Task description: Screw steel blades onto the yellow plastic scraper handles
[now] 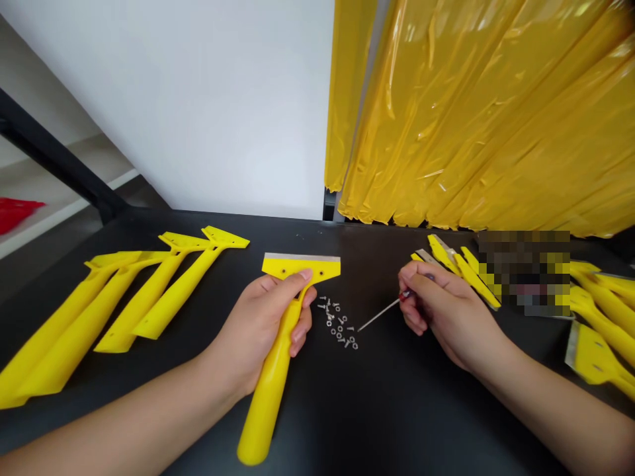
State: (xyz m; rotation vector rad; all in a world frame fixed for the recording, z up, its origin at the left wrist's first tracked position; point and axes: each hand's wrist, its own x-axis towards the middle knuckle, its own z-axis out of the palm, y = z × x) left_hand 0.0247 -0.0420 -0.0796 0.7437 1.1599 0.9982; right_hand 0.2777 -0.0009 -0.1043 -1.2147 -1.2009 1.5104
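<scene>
My left hand [270, 317] is wrapped round the neck of a yellow scraper [268, 396], thumb pressed on its head. A metal blade edge [302, 257] runs along the top of that head, and two small holes show in the face. In my right hand [441, 304] is a screwdriver [378, 315] with a thin shaft and a partly hidden dark red handle. Its tip points down-left at a scatter of small screws and nuts [340, 328] on the black table [397, 410]; whether it touches one I cannot tell.
Several yellow scraper handles [169, 284] lie on the left. Yellow blade-holder pieces [461, 264] rest behind my right hand, and more scrapers [595, 354] are at far right, beside a blurred-out patch. A white panel [238, 112] and yellow plastic sheeting [486, 119] stand behind the table.
</scene>
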